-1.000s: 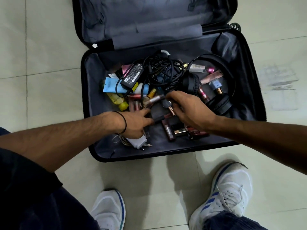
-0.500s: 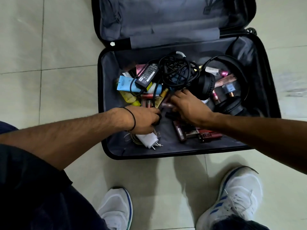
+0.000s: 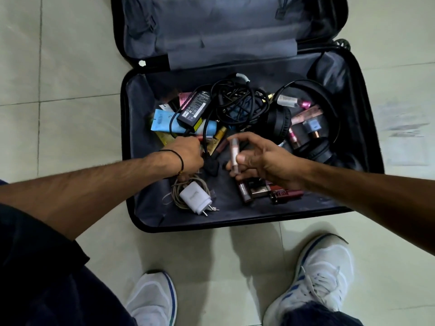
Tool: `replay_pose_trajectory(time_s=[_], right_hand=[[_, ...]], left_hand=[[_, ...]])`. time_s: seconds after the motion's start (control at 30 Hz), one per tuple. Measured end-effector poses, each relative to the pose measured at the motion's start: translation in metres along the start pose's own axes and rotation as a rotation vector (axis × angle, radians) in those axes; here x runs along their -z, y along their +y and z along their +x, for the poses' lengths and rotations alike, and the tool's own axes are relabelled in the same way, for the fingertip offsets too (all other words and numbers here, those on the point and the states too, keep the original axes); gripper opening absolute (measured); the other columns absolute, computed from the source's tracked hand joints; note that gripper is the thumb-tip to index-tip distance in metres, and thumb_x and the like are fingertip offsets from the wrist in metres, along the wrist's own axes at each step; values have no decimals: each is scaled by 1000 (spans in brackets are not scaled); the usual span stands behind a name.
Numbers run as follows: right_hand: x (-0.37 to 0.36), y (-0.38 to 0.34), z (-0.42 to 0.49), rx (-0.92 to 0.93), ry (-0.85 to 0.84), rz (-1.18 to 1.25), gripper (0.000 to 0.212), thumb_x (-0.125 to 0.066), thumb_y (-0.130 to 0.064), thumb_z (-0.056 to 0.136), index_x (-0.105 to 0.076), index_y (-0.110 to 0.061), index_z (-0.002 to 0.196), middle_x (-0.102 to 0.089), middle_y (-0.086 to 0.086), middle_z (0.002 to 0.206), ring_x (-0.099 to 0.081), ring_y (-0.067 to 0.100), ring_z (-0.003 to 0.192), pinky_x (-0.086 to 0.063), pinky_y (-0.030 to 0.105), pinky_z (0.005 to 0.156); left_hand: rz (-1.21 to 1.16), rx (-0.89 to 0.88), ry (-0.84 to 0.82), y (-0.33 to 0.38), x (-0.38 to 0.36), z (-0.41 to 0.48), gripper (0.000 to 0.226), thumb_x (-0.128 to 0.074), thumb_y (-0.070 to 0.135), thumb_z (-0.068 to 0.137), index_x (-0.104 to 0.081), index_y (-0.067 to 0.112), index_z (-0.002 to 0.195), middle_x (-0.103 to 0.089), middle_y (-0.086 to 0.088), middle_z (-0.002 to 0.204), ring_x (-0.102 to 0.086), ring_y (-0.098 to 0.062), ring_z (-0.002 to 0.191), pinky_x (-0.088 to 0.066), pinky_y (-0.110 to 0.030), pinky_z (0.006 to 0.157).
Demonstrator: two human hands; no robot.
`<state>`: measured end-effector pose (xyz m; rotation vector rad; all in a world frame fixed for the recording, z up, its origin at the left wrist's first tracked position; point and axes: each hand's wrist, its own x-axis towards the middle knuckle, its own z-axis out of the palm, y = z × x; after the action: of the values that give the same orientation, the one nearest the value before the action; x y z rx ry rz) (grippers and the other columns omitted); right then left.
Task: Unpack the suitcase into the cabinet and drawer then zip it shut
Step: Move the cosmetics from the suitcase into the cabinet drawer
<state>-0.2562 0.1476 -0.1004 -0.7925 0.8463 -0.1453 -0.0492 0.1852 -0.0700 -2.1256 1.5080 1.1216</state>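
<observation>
Your right hand [image 3: 263,161] has come up off the pile beyond the white charger [image 3: 195,198]. It now pinches a pale pink tube [image 3: 234,151] upright between thumb and fingertips. Your left hand [image 3: 188,156] has slid farther from the charger, reaching the black cable [image 3: 206,137] beyond it.

Pic's top edge cut off the suitcase lid [image 3: 235,31]. The left hand [image 3: 188,156] hid its own fingers, so grip was unclear. The tube [image 3: 234,154] in the right hand [image 3: 263,161] was blurred. The adapter [image 3: 194,107] label was too small to read. The left shoe [image 3: 150,300] & right shoe [image 3: 322,274] ran off bottom edge.
</observation>
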Motion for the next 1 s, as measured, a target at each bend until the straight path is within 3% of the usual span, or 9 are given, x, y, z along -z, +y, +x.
replay_pose_trajectory(time_s=[0.1, 0.17, 0.23, 0.33, 0.43, 0.57, 0.67, 0.87, 1.0], right_hand=[[1, -5, 1, -58, 75, 64, 32, -46, 6, 90, -48, -10, 118, -65, 13, 87, -67, 30, 78, -57, 43, 77], [0, -6, 5, -76, 109, 74, 24, -48, -2, 85, -50, -12, 106, -57, 3, 76, -60, 21, 67, -57, 36, 66], [-4, -7, 9, -83, 177, -52, 7, -50, -9, 89, -50, -16, 91, -48, -2, 67, -46, 13, 55, -44, 26, 51], [-8, -5, 13, -67, 286, -302, 19, -54, -11, 94, -45, -16, 77, -39, -3, 59, -33, 11, 44, -27, 21, 40], [-16, -8, 17, -43, 283, -436, 14, -56, -10, 97, -51, -11, 83, -41, -1, 60, -33, 9, 43, -27, 21, 38], [-26, -10, 28, -42, 291, -513, 11, -58, -12, 96, -59, -11, 85, -46, 2, 62, -36, 8, 40, -29, 20, 37], [-31, -8, 32, -43, 291, -522, 10, -59, -11, 96, -59, -10, 86, -45, 1, 60, -36, 7, 40, -28, 20, 37], [-28, -2, 31, -58, 310, -496, 7, -61, -10, 95, -56, -9, 89, -42, 0, 57, -34, 9, 40, -27, 18, 36], [-18, -1, 26, -87, 350, -538, 8, -62, -13, 94, -59, -10, 87, -48, 0, 60, -40, 7, 41, -31, 17, 36]], left_hand=[[-133, 117, 3, -17, -5, 8, 18, -52, 8, 91, -63, 1, 79, -71, -16, 76, -72, -32, 75, -61, -42, 74], [-274, 163, 60, -28, -9, 15, 14, -53, 4, 88, -65, -1, 83, -73, -18, 79, -72, -34, 72, -61, -45, 71], [-360, 183, 132, -36, -15, 20, 12, -54, 5, 87, -65, 1, 83, -73, -16, 77, -72, -34, 70, -61, -46, 70], [-422, 161, 212, -36, -19, 17, 14, -57, 6, 90, -68, 2, 81, -73, -13, 75, -71, -29, 62, -61, -41, 65], [-525, 135, 210, -31, -23, 14, 21, -56, 6, 94, -70, -1, 80, -73, -15, 71, -68, -25, 51, -57, -29, 50], [-315, 52, 365, -31, -24, 16, 18, -59, 18, 92, -71, 6, 87, -70, -14, 86, -68, -32, 75, -57, -38, 70], [-131, 9, 401, -26, -31, 14, 23, -58, 23, 95, -61, 4, 82, -60, -11, 85, -62, -33, 84, -41, -33, 65], [-245, 53, 448, -20, -48, 14, 21, -59, 26, 94, -57, 6, 99, -60, -8, 95, -56, -27, 89, -40, -36, 69], [-219, 20, 389, -17, -51, 13, 24, -61, 31, 92, -62, 8, 84, -65, -10, 87, -62, -31, 88, -40, -33, 66]])
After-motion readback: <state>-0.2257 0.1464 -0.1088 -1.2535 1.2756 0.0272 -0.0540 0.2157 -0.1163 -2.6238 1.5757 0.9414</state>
